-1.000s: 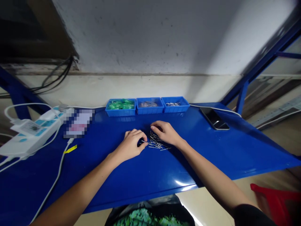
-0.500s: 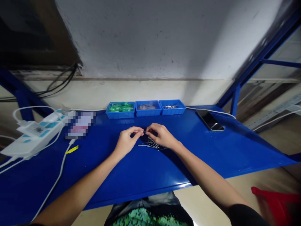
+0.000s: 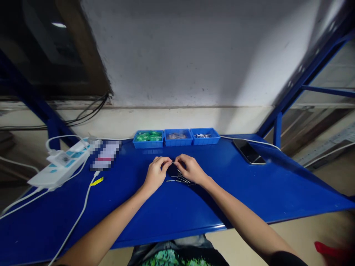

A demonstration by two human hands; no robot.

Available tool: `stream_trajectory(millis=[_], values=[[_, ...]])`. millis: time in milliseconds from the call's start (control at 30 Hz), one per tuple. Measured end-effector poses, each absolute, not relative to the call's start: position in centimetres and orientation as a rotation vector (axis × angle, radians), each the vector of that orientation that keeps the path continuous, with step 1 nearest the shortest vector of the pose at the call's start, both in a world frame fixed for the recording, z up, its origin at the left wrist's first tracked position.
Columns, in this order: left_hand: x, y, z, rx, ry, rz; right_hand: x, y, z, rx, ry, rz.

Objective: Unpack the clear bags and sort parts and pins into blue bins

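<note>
Between the fingertips of both hands is a thin metal pin [image 3: 173,162], mostly covered by the fingers. My left hand [image 3: 155,174] pinches its left end, thumb against forefinger. The right end is pinched by my right hand [image 3: 192,170], so the fingertips of the two hands nearly meet. Under and beside my right hand, several thin metal pins [image 3: 179,180] lie in a loose pile on the blue table [image 3: 155,218]. My right hand partly hides that pile.
Along the wall stand three blue bins: one with green packets [image 3: 148,146], one with clear bags [image 3: 178,143], one with metal pieces [image 3: 205,141]. A phone [image 3: 249,152] lies right. Left are a white power strip [image 3: 59,170], a blurred-out device [image 3: 107,155] and a cable [image 3: 83,208].
The view has shifted, so the table and bins sit lower in the picture. Both hands keep their pinch on the pin, with the fingertips slightly closer together.
</note>
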State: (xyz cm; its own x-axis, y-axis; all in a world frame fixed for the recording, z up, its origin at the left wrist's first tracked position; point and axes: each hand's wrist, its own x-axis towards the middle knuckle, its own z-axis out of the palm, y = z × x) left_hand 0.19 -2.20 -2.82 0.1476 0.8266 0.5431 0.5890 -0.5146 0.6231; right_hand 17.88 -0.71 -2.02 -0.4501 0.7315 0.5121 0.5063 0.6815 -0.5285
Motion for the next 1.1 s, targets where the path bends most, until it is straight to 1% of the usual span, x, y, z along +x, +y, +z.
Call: stream_trajectory(millis=[167,367,533,667,767,900,1100], values=[[0.3,-2.5,-2.1,2.177,1.371,1.282,18.0,-0.9,-1.7,-0.867,-2.187,0.350],[0.2,-2.6,-2.7,2.060,1.337,1.296,18.1,-0.8,-1.5,-0.845,-2.209,0.239],[-0.2,-2.5,-2.8,2.156,1.353,1.338,18.3,-0.6,-1.4,-0.905,-2.197,0.226],[-0.3,-2.4,-2.4,2.199,1.363,1.349,18.5,-0.7,-1.2,-0.898,-2.235,0.278],[-0.3,-2.4,-2.6,2.151,1.365,1.289,18.7,-0.6,-1.2,-0.887,-2.244,0.282],[-0.3,-2.3,-3.3,2.057,1.348,1.186,18.7,-0.4,-1.3,-0.894,-2.302,0.198],[-0.5,-2.2,-3.4,2.099,1.329,1.189,18.5,-0.3,-1.4,-0.943,-2.297,0.203]])
